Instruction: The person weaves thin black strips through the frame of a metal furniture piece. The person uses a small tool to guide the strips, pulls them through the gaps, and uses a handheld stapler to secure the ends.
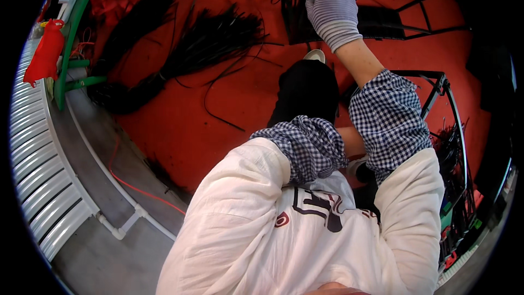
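My right hand [333,12], in a grey-white striped knit glove, reaches forward past my knee. Its fingers are curled round a bar at the near top corner of a black metal frame [410,34]; the fingertips are partly hidden. My left forearm [352,141] crosses in front of me and goes behind the checked sleeve [386,120] of my right arm, so my left hand is hidden. Dark panelling or weave fills part of the frame's side beside my right hand.
Bundles of long black strips [215,35] lie on the red floor covering [164,147] at left. A green stand [71,38] with a red cloth [46,52] rises beside a ribbed metal surface [46,186]. Another black frame [461,114] stands at right. White pipe [131,219] runs lower left.
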`<state>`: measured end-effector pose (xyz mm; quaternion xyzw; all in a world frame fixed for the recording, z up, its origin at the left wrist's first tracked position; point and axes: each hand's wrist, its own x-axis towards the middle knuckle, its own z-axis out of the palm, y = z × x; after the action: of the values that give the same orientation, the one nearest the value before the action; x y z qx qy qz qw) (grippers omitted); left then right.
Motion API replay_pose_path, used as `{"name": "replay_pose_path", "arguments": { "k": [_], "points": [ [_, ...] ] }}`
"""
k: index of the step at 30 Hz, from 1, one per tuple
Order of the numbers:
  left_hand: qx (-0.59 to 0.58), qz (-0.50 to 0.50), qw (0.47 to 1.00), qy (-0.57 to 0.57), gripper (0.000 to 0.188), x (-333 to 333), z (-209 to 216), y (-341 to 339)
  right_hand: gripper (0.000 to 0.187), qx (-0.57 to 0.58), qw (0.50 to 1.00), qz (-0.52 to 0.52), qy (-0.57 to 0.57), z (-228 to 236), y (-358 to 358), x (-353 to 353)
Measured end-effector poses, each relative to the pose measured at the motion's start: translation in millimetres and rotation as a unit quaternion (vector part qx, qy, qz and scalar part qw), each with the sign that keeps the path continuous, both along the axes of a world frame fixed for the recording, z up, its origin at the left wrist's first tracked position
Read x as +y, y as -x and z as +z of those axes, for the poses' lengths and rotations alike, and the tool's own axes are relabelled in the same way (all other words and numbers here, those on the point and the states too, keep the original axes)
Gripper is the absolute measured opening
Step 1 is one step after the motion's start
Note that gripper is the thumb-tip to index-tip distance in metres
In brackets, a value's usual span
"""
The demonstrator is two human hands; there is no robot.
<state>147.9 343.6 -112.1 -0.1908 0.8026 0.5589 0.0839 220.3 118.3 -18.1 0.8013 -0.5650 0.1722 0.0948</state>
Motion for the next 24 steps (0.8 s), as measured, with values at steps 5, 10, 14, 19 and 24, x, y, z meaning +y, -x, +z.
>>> {"name": "replay_pose_path", "arguments": {
  "k": [5, 10, 14, 19, 24],
  "points": [
    [0.014, 0.017, 1.0, -0.018, 0.04, 0, 2, 4, 0.05, -0.019, 0.999, -0.01, 0.044, 0, -1, 19],
    [0.044, 0.051, 0.997, -0.042, 0.041, 2, 4, 15, 0.052, -0.055, 0.995, 0.015, -0.083, 19, 14, 36],
    [0.075, 0.089, 0.991, -0.06, 0.041, -1, 13, 22, 0.052, -0.054, 0.989, 0.05, -0.13, 29, 33, 56],
    [0.208, 0.201, 0.948, -0.133, 0.043, -21, 46, 52, 0.055, -0.12, 0.963, 0.114, -0.211, 30, 59, 78],
    [0.294, 0.261, 0.888, -0.24, 0.044, -38, 78, 75, 0.055, -0.132, 0.948, 0.143, -0.252, 24, 73, 82]
  ]
}}
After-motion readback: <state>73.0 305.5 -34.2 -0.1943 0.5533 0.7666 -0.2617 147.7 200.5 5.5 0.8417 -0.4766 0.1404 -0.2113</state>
